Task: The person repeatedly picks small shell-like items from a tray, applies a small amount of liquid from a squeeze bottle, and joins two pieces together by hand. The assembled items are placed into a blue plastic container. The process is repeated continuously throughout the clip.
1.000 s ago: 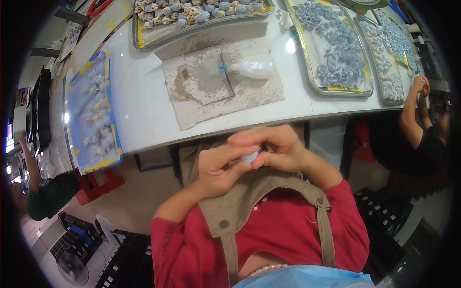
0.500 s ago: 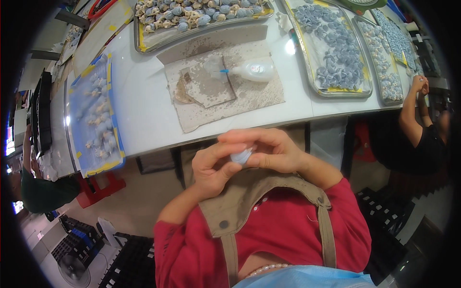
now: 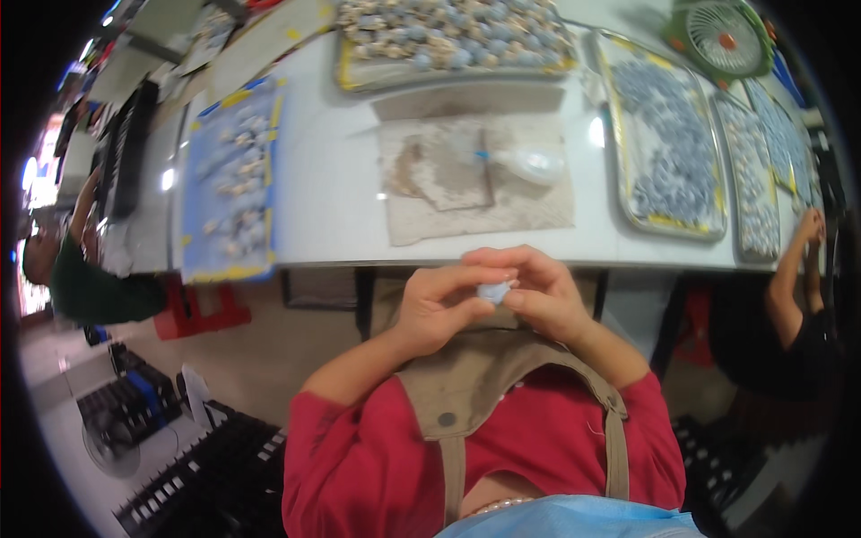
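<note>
In front of my chest, close to the table's front edge, both hands meet around one small pale blue rounded piece (image 3: 492, 291). My left hand (image 3: 435, 308) pinches it from the left between thumb and fingers. From the right, my right hand (image 3: 549, 300) holds the same piece, its fingers arched over the top. Fingertips cover much of it, and its fine shape is blurred. Beyond my hands, a stained cardboard sheet (image 3: 529, 220) lies on the white table (image 3: 323, 197). A white squeeze bottle (image 3: 538, 167) with a blue tip rests on its side there.
A metal tray (image 3: 448, 82) of blue-and-cream pieces stands at the back. Blue cup-like pieces fill a tray (image 3: 619, 161) at right, beside a narrower tray (image 3: 744, 193). At left is a blue-lined tray (image 3: 199, 202). A green fan (image 3: 725, 40) stands far right. Co-workers sit at both sides.
The view has swung, so the table and trays sit further right and mostly lower in the picture. My hands still grip the blue piece, which looks slightly turned between the fingers.
</note>
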Tool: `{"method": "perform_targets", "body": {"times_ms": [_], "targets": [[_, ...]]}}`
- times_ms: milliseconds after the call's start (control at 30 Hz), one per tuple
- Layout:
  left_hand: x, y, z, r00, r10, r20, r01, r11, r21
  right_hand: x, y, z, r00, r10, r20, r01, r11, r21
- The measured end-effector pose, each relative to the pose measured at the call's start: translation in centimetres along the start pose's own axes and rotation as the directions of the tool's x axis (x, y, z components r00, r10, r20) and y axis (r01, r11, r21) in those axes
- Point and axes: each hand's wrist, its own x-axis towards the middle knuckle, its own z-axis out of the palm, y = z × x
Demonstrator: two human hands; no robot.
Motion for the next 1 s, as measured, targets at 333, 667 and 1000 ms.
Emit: {"method": "perform_targets", "body": {"times_ms": [333, 667, 1000], "targets": [[-3.2, 3.0, -21.4, 0.527, 0.528, -0.666, 0.580, 0.350, 0.736, 4.9, -1.9, -4.5, 0.724, -0.689, 0.032, 0.133, 0.095, -0.987], [11.9, 3.9, -17.7, 0.819, 0.525, -0.234, 0.003, 0.403, 0.915, 6.1, -0.3, -6.5, 0.627, -0.767, -0.140, 0.134, 0.282, -0.950], [24.8, -1.2, -17.1, 0.861, 0.489, -0.137, 0.070, 0.154, 0.986, 6.0, -0.2, -7.3, 0.634, -0.699, -0.329, 0.141, 0.524, -0.840]]}}
